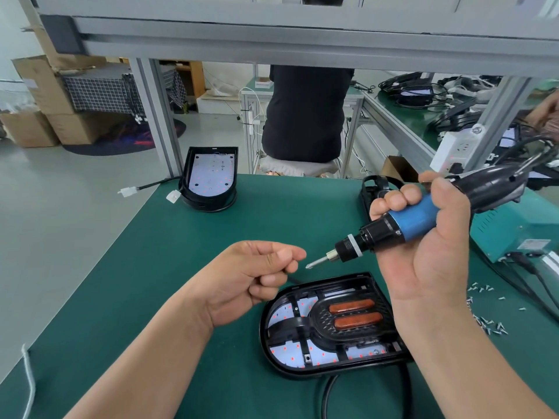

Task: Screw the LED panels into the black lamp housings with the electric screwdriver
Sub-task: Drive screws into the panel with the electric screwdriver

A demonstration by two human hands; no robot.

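My right hand grips the blue and black electric screwdriver, held above the table with its bit pointing left. Just left of the bit tip, my left hand has its thumb and fingers pinched together; whether a screw sits between them I cannot tell. Below both hands a black lamp housing lies flat on the green table, its white LED panel showing under a black frame with two brown bars. A second housing with a white LED panel lies at the table's far edge.
Several loose screws are scattered on the green mat to the right. A teal power box with cables stands at the right edge. Another black housing sits behind my right hand. A seated person in black is beyond the table.
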